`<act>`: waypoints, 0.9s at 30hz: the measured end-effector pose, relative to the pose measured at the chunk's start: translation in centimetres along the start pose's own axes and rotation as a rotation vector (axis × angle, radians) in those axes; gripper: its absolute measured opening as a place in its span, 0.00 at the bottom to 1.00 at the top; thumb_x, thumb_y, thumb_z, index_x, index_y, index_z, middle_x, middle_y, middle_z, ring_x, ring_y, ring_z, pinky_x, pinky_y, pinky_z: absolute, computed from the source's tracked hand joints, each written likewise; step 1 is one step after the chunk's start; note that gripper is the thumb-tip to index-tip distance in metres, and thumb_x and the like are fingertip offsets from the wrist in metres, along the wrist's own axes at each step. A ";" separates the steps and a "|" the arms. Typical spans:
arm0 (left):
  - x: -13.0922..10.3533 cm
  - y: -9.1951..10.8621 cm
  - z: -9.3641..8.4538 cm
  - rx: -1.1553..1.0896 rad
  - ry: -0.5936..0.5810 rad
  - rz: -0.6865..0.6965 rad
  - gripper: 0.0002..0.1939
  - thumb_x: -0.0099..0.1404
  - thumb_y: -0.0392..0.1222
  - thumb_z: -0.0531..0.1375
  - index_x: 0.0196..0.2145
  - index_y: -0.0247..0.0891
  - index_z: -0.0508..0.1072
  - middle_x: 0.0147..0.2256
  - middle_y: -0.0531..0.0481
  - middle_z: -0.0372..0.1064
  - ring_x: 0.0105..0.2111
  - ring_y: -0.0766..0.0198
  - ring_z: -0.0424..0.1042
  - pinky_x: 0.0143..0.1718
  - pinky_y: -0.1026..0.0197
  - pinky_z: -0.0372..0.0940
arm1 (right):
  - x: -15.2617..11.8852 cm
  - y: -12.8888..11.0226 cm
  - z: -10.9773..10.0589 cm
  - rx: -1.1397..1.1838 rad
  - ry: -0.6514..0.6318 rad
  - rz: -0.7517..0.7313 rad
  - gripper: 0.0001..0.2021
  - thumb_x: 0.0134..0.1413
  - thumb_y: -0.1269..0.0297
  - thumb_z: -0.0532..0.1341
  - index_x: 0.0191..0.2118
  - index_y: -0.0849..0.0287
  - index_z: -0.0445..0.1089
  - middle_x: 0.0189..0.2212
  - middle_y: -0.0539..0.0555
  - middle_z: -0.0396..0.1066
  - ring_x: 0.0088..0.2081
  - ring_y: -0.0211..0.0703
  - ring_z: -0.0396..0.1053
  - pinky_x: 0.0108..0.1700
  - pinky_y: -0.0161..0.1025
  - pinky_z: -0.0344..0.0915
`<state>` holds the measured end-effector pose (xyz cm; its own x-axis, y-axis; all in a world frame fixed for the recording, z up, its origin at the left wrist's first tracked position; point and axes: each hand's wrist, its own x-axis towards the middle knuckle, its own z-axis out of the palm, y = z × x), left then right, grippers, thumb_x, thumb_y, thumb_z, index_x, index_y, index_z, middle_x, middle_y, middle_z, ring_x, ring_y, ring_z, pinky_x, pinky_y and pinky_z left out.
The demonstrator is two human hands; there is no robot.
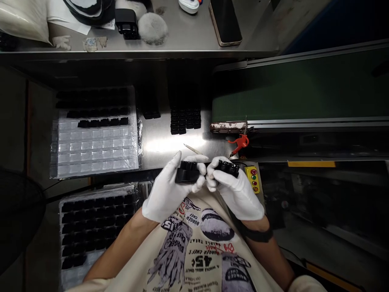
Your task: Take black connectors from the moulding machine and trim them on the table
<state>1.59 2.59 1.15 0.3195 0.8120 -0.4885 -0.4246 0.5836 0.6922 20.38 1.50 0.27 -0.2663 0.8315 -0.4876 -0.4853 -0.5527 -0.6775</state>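
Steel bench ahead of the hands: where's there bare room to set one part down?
Best is the bench just beyond the left hand, between the upper tray and the thin pointed tool. That tray's nearer pockets look vacant too. Crowded: the grouped black parts farther back, and the right edge, where the orange air gun sits by the conveyor.

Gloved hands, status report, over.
Left hand gripping a black piece. Right hand gripping another black piece. Thin pointed tool on metal table beyond hands, not between them.
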 end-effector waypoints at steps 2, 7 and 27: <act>-0.1 -0.1 0.0 -0.025 0.005 -0.009 0.26 0.82 0.61 0.56 0.52 0.38 0.84 0.37 0.46 0.76 0.29 0.65 0.72 0.29 0.61 0.70 | 0.0 -0.1 0.3 0.015 -0.009 0.026 0.11 0.62 0.59 0.76 0.39 0.56 0.76 0.28 0.45 0.68 0.26 0.31 0.60 0.28 0.31 0.61; -0.2 -0.6 0.2 -0.039 0.028 0.003 0.21 0.84 0.54 0.56 0.54 0.39 0.84 0.37 0.47 0.74 0.29 0.67 0.69 0.29 0.64 0.67 | 0.2 0.2 0.3 0.150 0.011 0.082 0.27 0.70 0.33 0.63 0.40 0.57 0.76 0.27 0.48 0.64 0.23 0.31 0.49 0.22 0.30 0.49; -0.2 -1.3 0.0 -0.055 0.032 0.016 0.30 0.84 0.63 0.50 0.60 0.41 0.81 0.38 0.46 0.74 0.33 0.65 0.71 0.33 0.63 0.70 | 0.5 0.6 0.7 0.288 0.053 0.139 0.18 0.73 0.45 0.67 0.45 0.56 0.78 0.36 0.51 0.75 0.25 0.32 0.64 0.26 0.30 0.71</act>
<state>2.07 1.69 0.34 0.2856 0.8207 -0.4949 -0.4758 0.5697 0.6701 19.37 1.63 0.00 -0.3070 0.7406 -0.5977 -0.6646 -0.6163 -0.4224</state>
